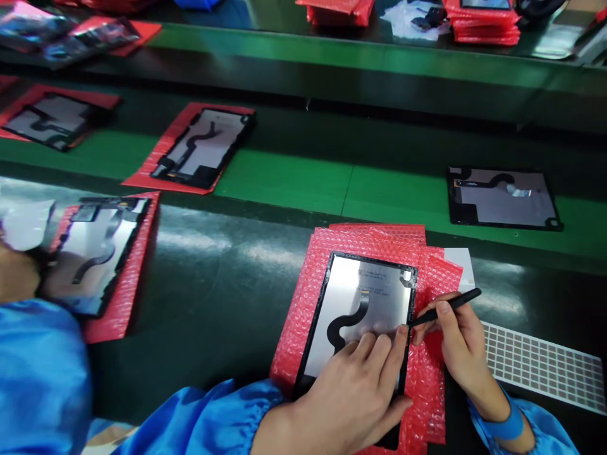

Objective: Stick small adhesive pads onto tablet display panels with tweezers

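Red bubble wrap (303, 297) in a loose stack at lower centre, tablet screen panel (384, 316) lying flat on top, silvery back up, black S-shaped ribbon (334, 328) running across it. Left hand (348, 395) open, laid palm down over lower half, fingers slightly bent, index fingertip at the right rim; steadying by the look of it, not gripping. Right hand (462, 344) closed in a pencil grip on slim black tool (465, 298), tip at or right beside that same rim, contact too small to tell.

Handling, as a guess: light, stiff, thin, brittle if flexed; silvery face slick, wrap beneath prone to sliding. Best taken by the two long black edges, clear of ribbon and its exposed upper end.

Edges: wrap margin showing left, top and right of panel. Most room toward dark bench (203, 303) at centre left; tighter at right of frame, with gridded sheet (545, 363) just beside right wrist; green strip (398, 189) running across above
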`<state>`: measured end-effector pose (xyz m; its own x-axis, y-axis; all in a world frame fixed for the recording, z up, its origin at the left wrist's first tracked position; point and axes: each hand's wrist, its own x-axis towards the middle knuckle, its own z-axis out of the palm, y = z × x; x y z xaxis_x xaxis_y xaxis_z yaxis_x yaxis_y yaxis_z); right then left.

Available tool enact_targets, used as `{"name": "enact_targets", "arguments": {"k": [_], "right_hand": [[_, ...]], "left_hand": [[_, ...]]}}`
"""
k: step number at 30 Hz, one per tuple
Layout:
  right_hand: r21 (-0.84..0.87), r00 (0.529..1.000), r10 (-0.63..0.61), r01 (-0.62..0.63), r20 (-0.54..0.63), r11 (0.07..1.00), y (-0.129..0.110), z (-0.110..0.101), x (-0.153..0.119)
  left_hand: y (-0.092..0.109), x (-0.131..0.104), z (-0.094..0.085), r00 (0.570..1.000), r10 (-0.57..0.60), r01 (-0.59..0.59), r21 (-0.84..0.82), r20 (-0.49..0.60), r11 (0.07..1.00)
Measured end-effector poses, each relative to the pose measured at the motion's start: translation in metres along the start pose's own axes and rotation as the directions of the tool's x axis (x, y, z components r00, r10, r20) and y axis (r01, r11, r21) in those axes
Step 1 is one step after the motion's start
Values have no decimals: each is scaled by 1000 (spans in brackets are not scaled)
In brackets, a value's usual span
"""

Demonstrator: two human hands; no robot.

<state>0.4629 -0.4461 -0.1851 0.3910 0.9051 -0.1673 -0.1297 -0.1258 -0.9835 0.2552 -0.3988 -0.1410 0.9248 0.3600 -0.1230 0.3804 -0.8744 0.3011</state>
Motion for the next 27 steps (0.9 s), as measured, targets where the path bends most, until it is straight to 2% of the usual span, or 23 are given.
{"name": "enact_targets", "arguments": {"k": [3,6,11,14,17,20,22,24,27], "right_hand": [[48,997,-22,25,-70,999,-5,-2,2],[52,987,-58,66,-151,996,-16,-14,6],[-68,956,-180,169,-232,983,-37,-57,28],[-225,957,-197,148,-214,963,-40,-85,50],[-277,969,-179,127,-171,953,-35,-107,68],[-282,984,-125,84,-129,956,-27,-118,75],[-309,988,-104,63,-117,949,-22,-121,75],[-340,989,-96,52,-114,939,-18,-123,73],[-379,992,-76,32,-101,925,-15,-125,70]], "left_hand": [[0,3,-2,998,-8,8,9,56,1000],[0,6,-4,995,-2,0,15,103,1000],[-5,6,-7,994,22,-22,-2,107,1000],[-7,12,-11,999,39,-40,32,8,999],[-7,36,-20,985,85,-72,88,-153,994],[-5,77,-26,944,223,-187,159,-244,969],[-4,106,-23,932,276,-234,190,-236,953],[-4,127,-15,948,263,-228,195,-180,954],[-6,140,-2,968,228,-204,198,-109,959]]}}
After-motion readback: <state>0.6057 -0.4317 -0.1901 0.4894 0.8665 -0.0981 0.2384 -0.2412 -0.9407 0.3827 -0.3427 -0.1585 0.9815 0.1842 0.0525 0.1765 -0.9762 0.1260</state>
